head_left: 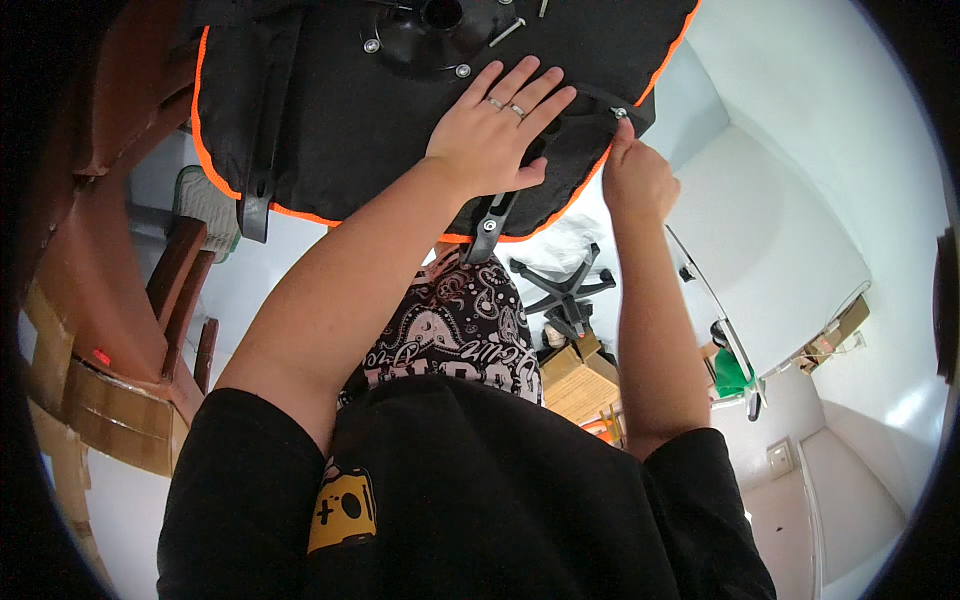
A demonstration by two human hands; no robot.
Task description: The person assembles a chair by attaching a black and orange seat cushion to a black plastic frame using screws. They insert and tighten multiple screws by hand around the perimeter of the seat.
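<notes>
Across my lap lies a black padded chair seat (pixel 340 140), underside up, with orange piping round its rim. My left hand (pixel 495 135) rests flat on it, fingers spread. At the seat's right edge my right hand (pixel 641 175) is closed, its thumb against a silver bolt (pixel 620 113) in a black bracket (pixel 646 118); its other fingers are curled and partly hidden. A loose long bolt (pixel 508 32) lies beyond my left hand, beside the dark round centre plate (pixel 415 45). Another bracket (pixel 488 228) with a bolt shows at the near edge, and a black strap-like arm (pixel 256 210) at the left.
A black five-legged chair base (pixel 565 285) stands on the floor beyond my lap, near an open cardboard box (pixel 580 385). Brown wooden furniture (pixel 120 270) rises on the left. To the right are a white wall (pixel 800 210) and a green item (pixel 730 372).
</notes>
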